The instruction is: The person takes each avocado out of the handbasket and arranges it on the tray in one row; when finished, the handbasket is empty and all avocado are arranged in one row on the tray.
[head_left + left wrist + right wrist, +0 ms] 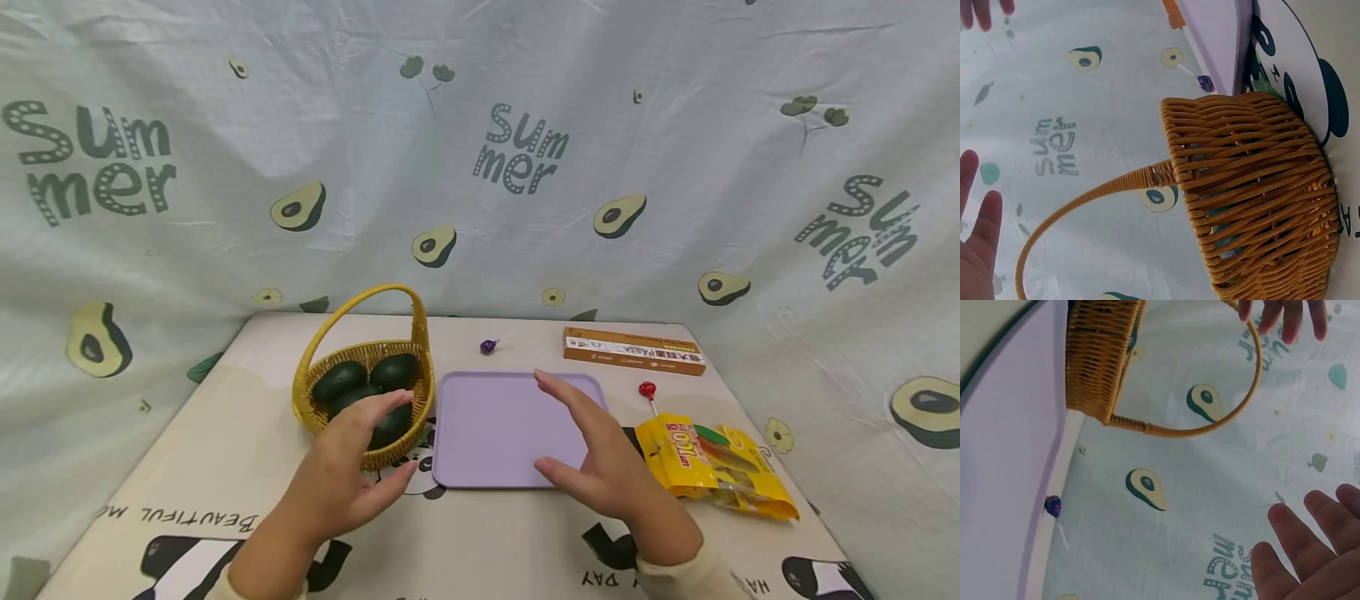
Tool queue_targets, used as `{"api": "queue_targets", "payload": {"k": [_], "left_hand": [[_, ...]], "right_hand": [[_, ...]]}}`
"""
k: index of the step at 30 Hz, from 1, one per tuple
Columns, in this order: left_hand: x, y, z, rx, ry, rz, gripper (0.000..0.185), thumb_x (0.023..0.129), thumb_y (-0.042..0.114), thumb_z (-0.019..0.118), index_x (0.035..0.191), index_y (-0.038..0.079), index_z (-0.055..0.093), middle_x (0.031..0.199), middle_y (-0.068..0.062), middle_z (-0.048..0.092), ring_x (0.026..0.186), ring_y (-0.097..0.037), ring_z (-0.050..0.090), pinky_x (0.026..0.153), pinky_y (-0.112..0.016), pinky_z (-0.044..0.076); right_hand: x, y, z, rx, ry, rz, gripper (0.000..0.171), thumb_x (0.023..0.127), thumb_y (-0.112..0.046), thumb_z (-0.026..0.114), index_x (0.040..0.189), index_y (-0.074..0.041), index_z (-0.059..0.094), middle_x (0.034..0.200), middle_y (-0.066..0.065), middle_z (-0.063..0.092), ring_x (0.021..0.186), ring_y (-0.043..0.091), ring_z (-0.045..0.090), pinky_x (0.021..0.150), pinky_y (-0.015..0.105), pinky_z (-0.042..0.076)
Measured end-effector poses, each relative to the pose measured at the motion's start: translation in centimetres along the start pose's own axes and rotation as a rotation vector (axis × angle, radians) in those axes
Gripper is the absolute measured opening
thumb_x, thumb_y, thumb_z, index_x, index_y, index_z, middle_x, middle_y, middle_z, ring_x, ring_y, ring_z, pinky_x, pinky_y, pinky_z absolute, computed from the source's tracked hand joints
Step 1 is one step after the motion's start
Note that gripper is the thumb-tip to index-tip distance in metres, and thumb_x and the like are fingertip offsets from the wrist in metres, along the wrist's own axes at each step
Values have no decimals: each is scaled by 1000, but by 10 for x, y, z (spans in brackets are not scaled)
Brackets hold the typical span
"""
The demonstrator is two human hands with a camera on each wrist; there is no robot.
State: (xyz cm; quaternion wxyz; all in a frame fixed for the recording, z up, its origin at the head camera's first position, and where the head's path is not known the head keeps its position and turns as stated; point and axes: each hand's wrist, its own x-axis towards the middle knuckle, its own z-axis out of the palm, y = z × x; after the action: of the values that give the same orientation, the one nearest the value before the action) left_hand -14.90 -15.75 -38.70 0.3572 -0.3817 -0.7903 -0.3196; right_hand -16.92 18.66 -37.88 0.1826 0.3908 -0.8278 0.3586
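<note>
My left hand hovers in front of a yellow wicker basket, thumb and fingers apart, holding nothing. Several dark green avocados lie in the basket, partly covered by that hand in the head view. Over the right front part of a flat lilac tray is my right hand, its fingers extended and its palm bare. In the left wrist view the basket's woven side and tall arched handle show up close. The right wrist view has the right-hand fingers spread and touching nothing.
Behind the tray lies a purple lollipop. A long brown pasta box sits at the back right. Nearer, a red lollipop lies beside a yellow snack bag. A printed curtain hangs around the table.
</note>
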Motion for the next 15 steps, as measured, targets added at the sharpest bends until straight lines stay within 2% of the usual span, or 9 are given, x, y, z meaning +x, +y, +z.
{"api": "queue_targets", "payload": {"k": [3, 9, 15], "left_hand": [[0, 0, -2, -28, 45, -17, 68, 100, 46, 60, 143, -5, 49, 140, -14, 60, 133, -20, 53, 121, -18, 36], [2, -1, -5, -4, 133, -11, 67, 100, 45, 60, 139, -9, 50, 138, -18, 60, 134, -19, 52, 120, -19, 38], [-1, -3, -6, 30, 166, -54, 69, 100, 47, 59, 139, -9, 49, 136, -21, 58, 134, -19, 50, 120, -18, 37]], "right_hand": [[3, -1, 0, 45, 5, 19, 86, 84, -19, 79, 158, -13, 36, 161, 3, 44, 143, 22, 47, 124, 25, 34], [12, -1, 4, 137, 33, 18, 85, 82, -13, 81, 156, -10, 40, 157, 5, 47, 137, 26, 52, 123, 28, 38], [20, 0, 9, 163, 22, 45, 82, 83, -15, 82, 154, -11, 42, 156, 3, 49, 136, 26, 53, 122, 35, 42]]}}
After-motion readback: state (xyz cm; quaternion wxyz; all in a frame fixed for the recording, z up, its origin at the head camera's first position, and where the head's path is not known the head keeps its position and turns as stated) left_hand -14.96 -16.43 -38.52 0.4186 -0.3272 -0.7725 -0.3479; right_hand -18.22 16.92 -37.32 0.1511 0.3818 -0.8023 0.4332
